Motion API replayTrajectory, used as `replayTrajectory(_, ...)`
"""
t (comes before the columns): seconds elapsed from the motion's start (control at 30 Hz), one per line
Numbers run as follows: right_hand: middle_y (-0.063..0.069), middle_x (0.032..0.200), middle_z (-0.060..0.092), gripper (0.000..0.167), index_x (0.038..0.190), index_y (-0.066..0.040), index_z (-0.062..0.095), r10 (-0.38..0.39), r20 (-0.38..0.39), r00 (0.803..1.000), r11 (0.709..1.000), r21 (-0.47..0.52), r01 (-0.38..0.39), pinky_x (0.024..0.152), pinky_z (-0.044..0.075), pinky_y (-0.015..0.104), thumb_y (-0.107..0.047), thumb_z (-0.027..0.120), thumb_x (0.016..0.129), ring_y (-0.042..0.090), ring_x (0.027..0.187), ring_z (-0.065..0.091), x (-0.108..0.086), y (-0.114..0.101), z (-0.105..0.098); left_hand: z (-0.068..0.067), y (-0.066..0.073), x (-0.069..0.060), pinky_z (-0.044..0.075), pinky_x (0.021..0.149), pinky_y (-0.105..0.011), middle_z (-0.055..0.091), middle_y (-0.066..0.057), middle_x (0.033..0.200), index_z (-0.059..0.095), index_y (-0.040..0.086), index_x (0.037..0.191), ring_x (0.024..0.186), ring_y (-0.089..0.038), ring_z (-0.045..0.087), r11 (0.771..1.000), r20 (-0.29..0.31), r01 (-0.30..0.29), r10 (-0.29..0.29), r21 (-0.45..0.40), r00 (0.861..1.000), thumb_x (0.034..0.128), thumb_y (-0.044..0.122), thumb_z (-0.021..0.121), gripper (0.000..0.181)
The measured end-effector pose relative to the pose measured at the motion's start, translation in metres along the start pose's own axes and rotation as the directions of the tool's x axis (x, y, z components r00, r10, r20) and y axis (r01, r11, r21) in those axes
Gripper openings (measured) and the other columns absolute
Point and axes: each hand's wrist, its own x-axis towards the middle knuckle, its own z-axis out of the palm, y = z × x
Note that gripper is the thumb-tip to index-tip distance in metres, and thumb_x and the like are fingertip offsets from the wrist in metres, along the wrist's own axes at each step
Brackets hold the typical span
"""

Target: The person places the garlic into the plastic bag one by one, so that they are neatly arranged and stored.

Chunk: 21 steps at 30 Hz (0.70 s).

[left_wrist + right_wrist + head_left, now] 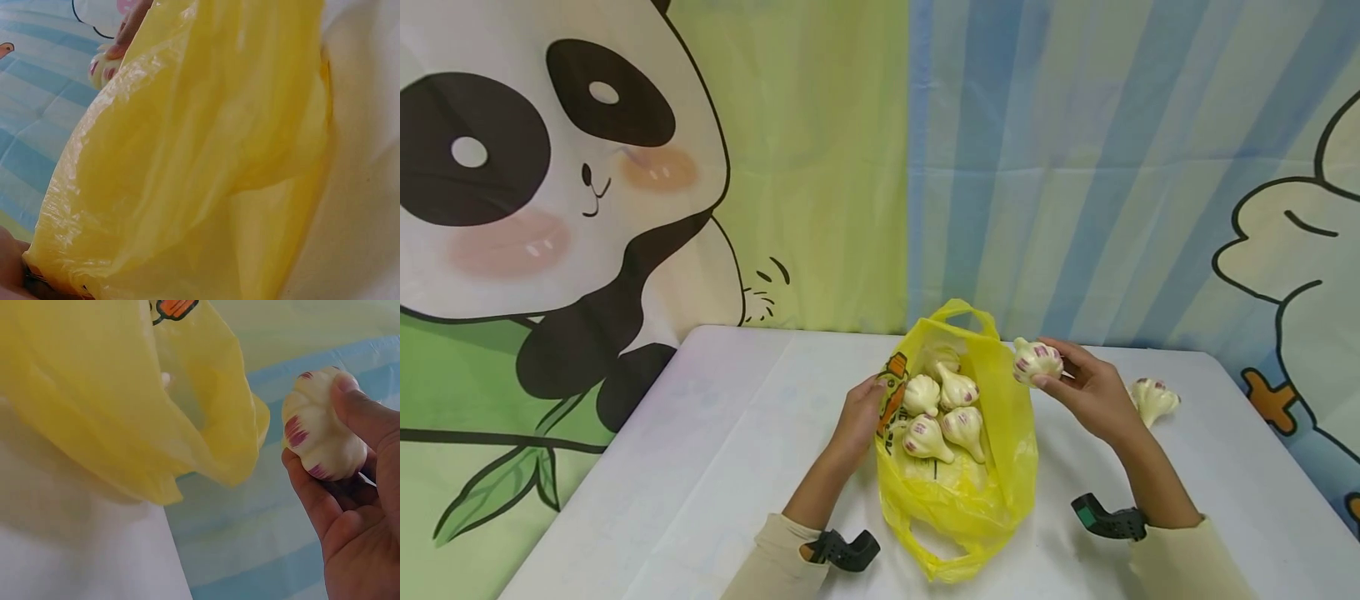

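A yellow plastic bag (1015, 450) lies open on the table, with several garlic bulbs (925, 437) inside it. My left hand (857, 421) grips the bag's left edge; the bag covers most of the left wrist view. Just beyond the bag's right rim, my right hand (1093, 392) holds a garlic bulb (1036, 362) above the table. In the right wrist view the thumb and fingers pinch this white, purple-streaked bulb (319, 428), apart from the bag (94, 406). Another garlic bulb (1153, 400) lies on the table, partly behind the right hand.
The white table (722, 433) extends to both sides of the bag. A printed curtain (820, 167) with a panda and blue stripes hangs behind the table's back edge. Each wrist wears a black camera band (1108, 518).
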Motion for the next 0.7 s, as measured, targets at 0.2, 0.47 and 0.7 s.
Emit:
replayTrajectory(0.2,0.019,0.128,0.052,0.053,0.143,0.000,0.045,0.008,0.043,0.999,0.999,0.033,-0.009,0.082,0.051,0.018,-0.010,0.065,0.095,0.000,0.104,0.058,0.009,-0.004,0.009,0.001,-0.002,0.001,0.045,0.096,-0.051,0.061,-0.022,0.118,0.052,-0.003,0.135,0.109,-0.037,0.058,1.000,-0.001,-0.013,0.013,0.003,1.000,0.1062,0.027,0.035,0.045)
replayTrajectory(0.47,0.017,0.134,0.052,0.055,0.145,-0.007,0.045,0.052,0.083,0.995,0.998,-0.039,-0.049,0.081,0.051,0.018,-0.018,0.065,0.095,0.014,0.108,0.060,0.016,-0.009,0.015,0.002,-0.005,0.001,0.044,0.097,-0.050,0.061,-0.021,0.121,0.051,-0.003,0.137,0.112,-0.036,0.058,1.000,-0.006,-0.018,0.018,0.001,1.000,0.1063,0.026,0.036,0.044)
replayTrajectory(0.7,0.017,0.129,0.056,0.051,0.142,-0.007,0.048,0.054,0.148,0.988,0.996,-0.079,-0.043,0.083,0.053,0.024,-0.021,0.064,0.096,0.034,0.112,0.060,0.026,-0.012,0.010,0.000,-0.002,0.000,0.044,0.097,-0.051,0.059,-0.023,0.122,0.049,-0.002,0.139,0.112,-0.038,0.056,1.000,0.025,-0.015,0.015,-0.005,1.000,0.1066,0.029,0.036,0.046)
